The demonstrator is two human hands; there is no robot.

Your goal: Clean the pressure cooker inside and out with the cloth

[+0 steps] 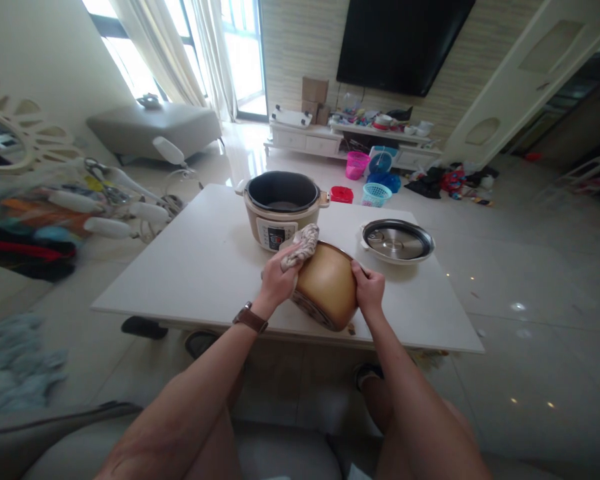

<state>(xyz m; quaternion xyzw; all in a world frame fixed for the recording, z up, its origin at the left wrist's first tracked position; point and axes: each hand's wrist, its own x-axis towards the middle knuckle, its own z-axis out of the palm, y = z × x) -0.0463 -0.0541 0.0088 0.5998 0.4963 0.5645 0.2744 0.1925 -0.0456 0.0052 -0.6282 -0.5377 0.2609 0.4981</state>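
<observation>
A golden-brown inner pot (327,287) lies tilted on its side on the white table (200,267), its mouth turned away from me. My left hand (279,280) is closed on a crumpled cloth (303,245) and presses it against the pot's upper left side. My right hand (369,288) grips the pot's right edge, holding it steady. Behind the pot stands an open beige electric cooker (281,207) with a dark interior.
The cooker's steel lid (397,241) lies upside down on the table at the right. Coloured plastic baskets (376,193) stand on the floor beyond the table, with a TV unit (305,137) behind. A cluttered drying rack (105,207) stands at the left.
</observation>
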